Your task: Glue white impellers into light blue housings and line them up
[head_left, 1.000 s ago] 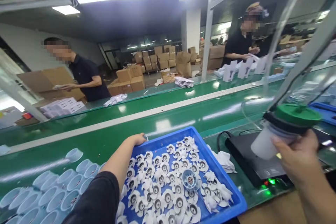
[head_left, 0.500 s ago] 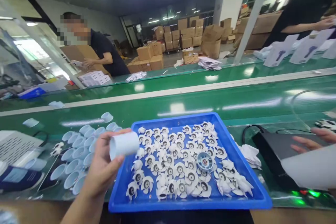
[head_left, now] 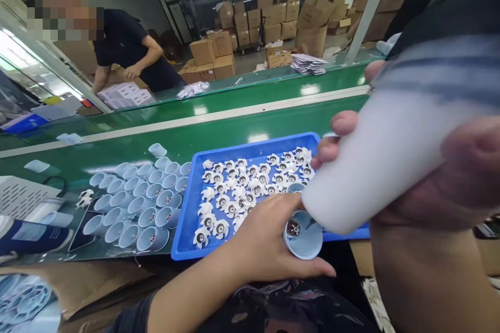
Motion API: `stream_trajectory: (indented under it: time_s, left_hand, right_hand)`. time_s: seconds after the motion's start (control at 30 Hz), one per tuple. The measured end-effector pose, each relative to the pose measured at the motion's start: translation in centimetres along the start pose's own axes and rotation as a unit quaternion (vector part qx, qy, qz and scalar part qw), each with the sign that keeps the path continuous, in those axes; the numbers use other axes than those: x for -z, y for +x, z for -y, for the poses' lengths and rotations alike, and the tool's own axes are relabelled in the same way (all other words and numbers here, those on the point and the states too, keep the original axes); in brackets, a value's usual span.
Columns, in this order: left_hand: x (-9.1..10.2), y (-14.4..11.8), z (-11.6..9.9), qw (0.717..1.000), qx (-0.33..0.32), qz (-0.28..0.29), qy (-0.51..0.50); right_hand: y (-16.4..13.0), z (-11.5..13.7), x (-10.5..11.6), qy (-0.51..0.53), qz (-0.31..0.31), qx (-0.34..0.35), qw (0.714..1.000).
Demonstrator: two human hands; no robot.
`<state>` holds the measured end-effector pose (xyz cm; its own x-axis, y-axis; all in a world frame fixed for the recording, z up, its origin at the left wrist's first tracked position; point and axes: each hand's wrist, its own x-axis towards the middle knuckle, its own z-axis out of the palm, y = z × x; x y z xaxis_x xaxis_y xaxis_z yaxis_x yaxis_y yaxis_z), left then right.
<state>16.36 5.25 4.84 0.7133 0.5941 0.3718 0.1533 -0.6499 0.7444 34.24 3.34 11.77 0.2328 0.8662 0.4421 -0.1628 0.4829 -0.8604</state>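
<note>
My left hand is closed around a light blue plastic cup, whose open end faces up toward me. A small motor part with reddish bits shows inside the cup. In my right hand is a large white cylinder, slanted and partly blurred, its lower end at the cup's rim. Whether the two touch I cannot tell. Behind my hands lies a blue tray full of white fan impellers. Another light blue round part sits in the tray, partly hidden.
Many light blue cups stand in rows left of the tray. A dark blue container lies at far left, and large blue round parts are below it. A green conveyor runs behind; across it, a person leans over white boxes.
My left hand has moved right and down with the cup, now tilted open side up. My right hand has brought the white cylinder in from the right edge. The view has shifted downward.
</note>
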Motion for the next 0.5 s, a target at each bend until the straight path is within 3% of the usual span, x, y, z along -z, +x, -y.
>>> stream_trajectory:
  time_s: [0.07, 0.33, 0.5]
  left_hand:
    - [-0.4, 0.4, -0.3, 1.000, -0.009, -0.011, -0.014]
    - [-1.1, 0.9, -0.6, 0.999, 0.025, -0.024, -0.029]
    - [-1.3, 1.1, -0.6, 0.999, 0.024, -0.011, -0.020]
  right_hand:
    - [0.1, 0.7, -1.3, 0.086, 0.008, -0.011, 0.996]
    - [-0.5, 1.0, -0.6, 0.098, -0.016, -0.095, 0.990]
    - [-1.1, 0.5, -0.5, 0.103, -0.068, -0.062, 0.990]
